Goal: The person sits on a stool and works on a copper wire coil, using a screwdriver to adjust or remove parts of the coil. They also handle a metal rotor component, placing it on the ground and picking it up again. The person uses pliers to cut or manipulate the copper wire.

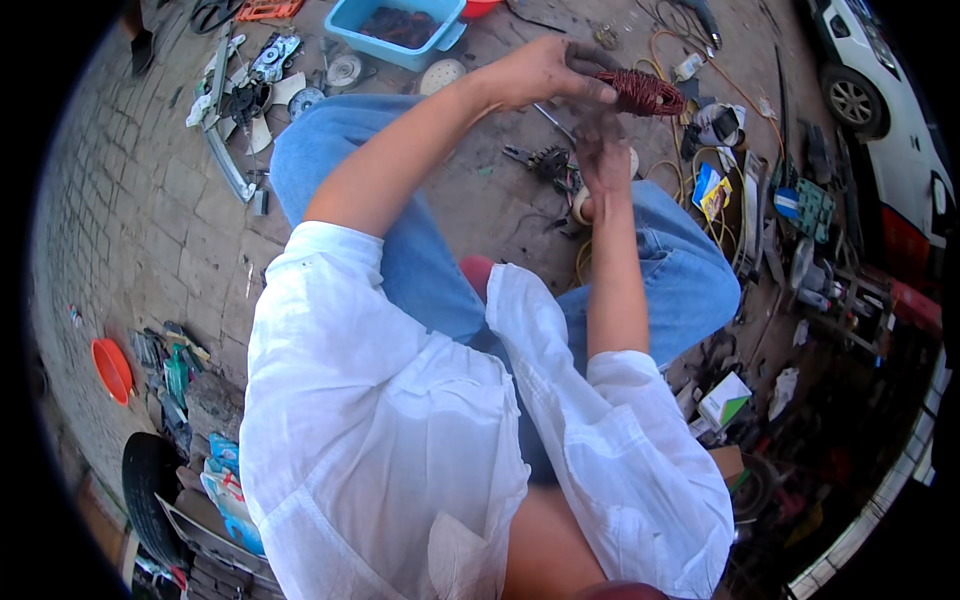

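My left hand [545,75] reaches out ahead, thumb and fingers closed round the left end of a bundle of dark red wire [648,92]. The wire is coiled tight into a thick oblong. Just below it is my right hand [604,160], its darkened fingers pointing up toward the wire. Motion smears those fingers, so I cannot tell whether they touch the bundle or hold anything. On the ground left of my right hand sits a dark mechanical part [548,163] with a metal end. A cream round piece [581,206] shows partly beside my right wrist.
A light blue basin [440,52] holding dark pieces stands ahead. Metal parts [262,95] lie front left. Cables, packets and a green case [812,212] clutter the right, near a parked white car [890,60]. An orange-red bowl [112,370] and a tyre [150,490] are behind left.
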A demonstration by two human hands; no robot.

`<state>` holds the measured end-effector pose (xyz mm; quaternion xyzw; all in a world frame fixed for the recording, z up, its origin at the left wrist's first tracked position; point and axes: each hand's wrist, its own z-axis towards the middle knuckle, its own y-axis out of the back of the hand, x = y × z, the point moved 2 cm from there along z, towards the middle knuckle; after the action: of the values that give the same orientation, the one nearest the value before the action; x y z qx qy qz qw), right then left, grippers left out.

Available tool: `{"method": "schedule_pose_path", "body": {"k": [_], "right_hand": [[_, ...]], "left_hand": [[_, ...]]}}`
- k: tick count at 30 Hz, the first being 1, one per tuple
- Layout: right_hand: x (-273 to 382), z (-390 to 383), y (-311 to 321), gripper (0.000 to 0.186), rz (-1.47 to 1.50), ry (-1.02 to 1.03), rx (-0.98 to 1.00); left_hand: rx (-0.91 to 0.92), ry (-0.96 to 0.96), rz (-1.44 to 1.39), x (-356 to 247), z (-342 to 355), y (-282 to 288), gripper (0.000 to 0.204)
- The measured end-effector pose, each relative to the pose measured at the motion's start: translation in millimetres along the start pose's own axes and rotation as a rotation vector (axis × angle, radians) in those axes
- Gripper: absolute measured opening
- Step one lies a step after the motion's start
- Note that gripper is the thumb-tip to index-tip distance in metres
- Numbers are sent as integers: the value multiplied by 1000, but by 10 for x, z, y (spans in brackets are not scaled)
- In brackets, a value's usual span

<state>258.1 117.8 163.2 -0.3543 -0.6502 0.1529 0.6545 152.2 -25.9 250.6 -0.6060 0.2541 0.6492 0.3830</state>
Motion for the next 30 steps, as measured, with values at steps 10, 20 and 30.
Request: {"method": "schedule_pose_path", "body": {"k": [10, 20, 30], "right_hand": [[903, -69, -498, 18, -371, -21, -147], [1381, -149, -1030, 22, -1295, 374, -179], [1462, -40, -1374, 25, -1852, 273, 271]], "left_hand": [[-102, -386, 151, -453, 304, 74, 50], [-280, -29, 161, -488, 297, 75, 42], [-254, -281, 943, -628, 14, -52, 30]]}}
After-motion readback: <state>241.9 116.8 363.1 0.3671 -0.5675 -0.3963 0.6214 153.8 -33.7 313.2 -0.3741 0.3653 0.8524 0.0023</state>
